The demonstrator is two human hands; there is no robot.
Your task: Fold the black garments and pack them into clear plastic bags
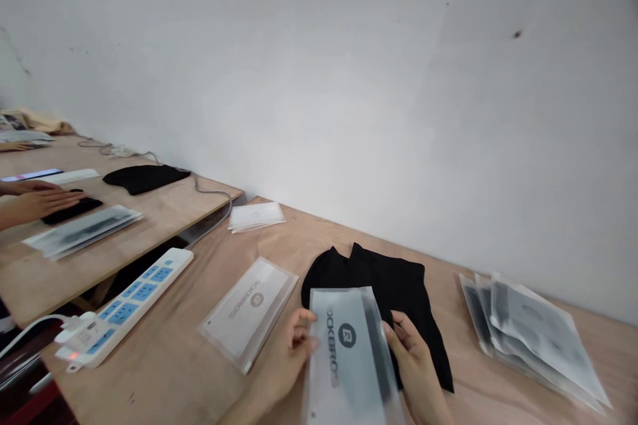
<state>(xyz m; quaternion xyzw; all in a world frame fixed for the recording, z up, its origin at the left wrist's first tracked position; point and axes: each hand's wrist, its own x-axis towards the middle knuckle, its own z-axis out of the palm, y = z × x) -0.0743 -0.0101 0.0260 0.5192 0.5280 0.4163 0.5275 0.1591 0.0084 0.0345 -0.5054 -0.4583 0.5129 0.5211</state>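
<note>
Left hand (289, 362) and right hand (411, 362) both grip a plastic sleeve (346, 352) printed, seemingly, ROCKBROS.

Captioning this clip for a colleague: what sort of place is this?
Likely a small packing workshop: plywood benches with ROCKBROS bags, one held between the left hand and right hand, black cloth, and a co-worker's hands at the next bench.
</note>
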